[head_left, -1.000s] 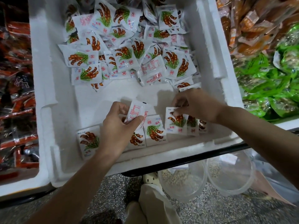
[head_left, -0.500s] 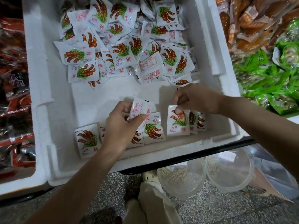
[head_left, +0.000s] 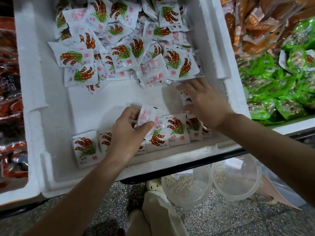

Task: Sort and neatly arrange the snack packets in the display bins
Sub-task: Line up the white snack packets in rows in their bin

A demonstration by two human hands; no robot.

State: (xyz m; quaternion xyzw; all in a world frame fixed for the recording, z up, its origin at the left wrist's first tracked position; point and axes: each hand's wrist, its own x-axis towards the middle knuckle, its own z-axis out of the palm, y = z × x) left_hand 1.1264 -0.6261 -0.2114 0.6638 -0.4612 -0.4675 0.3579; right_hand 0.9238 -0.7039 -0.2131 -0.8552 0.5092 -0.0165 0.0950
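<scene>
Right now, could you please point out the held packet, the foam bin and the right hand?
Held packet (head_left: 145,115): head view, printed back face.
Foam bin (head_left: 34,99): head view, left wall.
Right hand (head_left: 204,103): head view, back of hand.

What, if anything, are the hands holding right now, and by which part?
The left hand pinches one white snack packet, back side up, by its lower left corner, between thumb and fingers. The right hand is spread open and holds nothing.

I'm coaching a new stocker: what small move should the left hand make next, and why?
Probably flip the held packet face up and lay it into the front row: the left hand pinches it with its text-only back showing, while the row packets in the foam bin show their pictured fronts.
</scene>
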